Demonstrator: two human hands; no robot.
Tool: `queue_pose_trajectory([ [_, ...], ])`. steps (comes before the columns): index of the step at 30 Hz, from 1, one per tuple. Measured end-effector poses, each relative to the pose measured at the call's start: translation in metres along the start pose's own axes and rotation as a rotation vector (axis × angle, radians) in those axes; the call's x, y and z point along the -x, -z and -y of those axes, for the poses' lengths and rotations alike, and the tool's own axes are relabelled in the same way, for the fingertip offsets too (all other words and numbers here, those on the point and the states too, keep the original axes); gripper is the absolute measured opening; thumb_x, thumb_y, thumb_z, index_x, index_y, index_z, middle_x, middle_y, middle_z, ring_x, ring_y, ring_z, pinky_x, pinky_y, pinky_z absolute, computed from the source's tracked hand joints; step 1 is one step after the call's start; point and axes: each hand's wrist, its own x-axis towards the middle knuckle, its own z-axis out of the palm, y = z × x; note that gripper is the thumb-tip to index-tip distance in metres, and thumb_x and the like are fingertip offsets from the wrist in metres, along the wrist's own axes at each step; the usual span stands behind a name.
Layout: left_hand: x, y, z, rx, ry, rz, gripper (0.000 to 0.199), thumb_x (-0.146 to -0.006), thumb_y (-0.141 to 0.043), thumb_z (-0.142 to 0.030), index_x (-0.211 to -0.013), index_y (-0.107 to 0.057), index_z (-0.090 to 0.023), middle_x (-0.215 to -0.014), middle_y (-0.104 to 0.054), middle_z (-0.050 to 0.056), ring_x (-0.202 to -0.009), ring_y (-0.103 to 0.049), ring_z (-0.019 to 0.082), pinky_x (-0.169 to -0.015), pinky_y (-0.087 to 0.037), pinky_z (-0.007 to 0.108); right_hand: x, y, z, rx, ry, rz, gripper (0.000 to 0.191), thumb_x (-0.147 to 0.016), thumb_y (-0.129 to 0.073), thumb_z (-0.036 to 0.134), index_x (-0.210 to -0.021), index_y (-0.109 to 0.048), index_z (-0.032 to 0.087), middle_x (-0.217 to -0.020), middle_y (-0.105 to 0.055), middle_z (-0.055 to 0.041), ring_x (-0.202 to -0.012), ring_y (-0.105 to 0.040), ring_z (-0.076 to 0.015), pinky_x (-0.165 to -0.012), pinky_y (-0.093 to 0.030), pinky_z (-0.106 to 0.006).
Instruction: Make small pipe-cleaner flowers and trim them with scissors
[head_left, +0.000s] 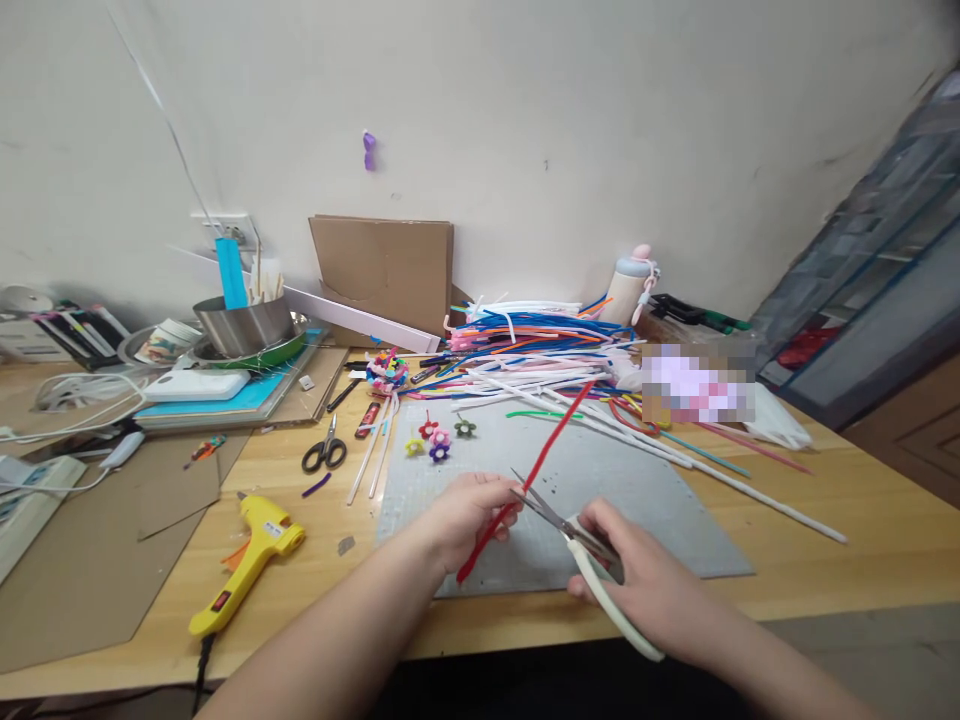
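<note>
My left hand (480, 510) pinches a red pipe cleaner (556, 437), which slants from the lower left up toward the right. In my right hand (634, 565) are white-handled scissors (600, 585), their blades parted around the red stem just beside my left fingertips. Both hands hover over a grey mat (660, 520). Beyond them on the mat sit several small pipe-cleaner flowers (439, 445) in red, yellow, pink, purple and dark green. Whether the blades touch the stem is unclear.
A pile of coloured pipe cleaners (540, 345) lies at the back. To the left are a yellow glue gun (255, 560), black scissors (325, 452) and a steel pot (246, 325). A bottle (631, 285) stands by the wall.
</note>
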Motion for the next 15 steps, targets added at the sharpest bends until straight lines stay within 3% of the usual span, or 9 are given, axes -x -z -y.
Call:
queue_pose_trajectory([
  [7, -0.006, -0.007, 0.002, -0.214, -0.06, -0.073, 0.01, -0.062, -0.056, -0.022, -0.054, -0.052, -0.016, -0.044, -0.041, -0.005, -0.044, -0.033, 0.007, -0.047, -0.028, 0.023, -0.001, -0.004, 0.006, -0.004, -0.029, 0.007, 0.027, -0.077, -0.056, 0.038, -0.076, -0.034, 0.022, -0.073, -0.047, 0.0045, -0.067, -0.042, -0.0129, -0.058, -0.034, -0.025],
  [15, -0.028, -0.013, -0.003, -0.335, 0.068, -0.099, 0.016, -0.061, -0.059, -0.022, -0.05, -0.048, -0.017, -0.041, -0.04, -0.005, -0.041, -0.033, 0.007, -0.043, -0.029, 0.023, -0.002, -0.005, -0.011, -0.174, -0.083, 0.052, 0.033, -0.083, -0.046, 0.051, -0.073, -0.033, 0.022, -0.066, -0.042, 0.005, -0.059, -0.042, -0.0109, -0.053, -0.035, -0.024],
])
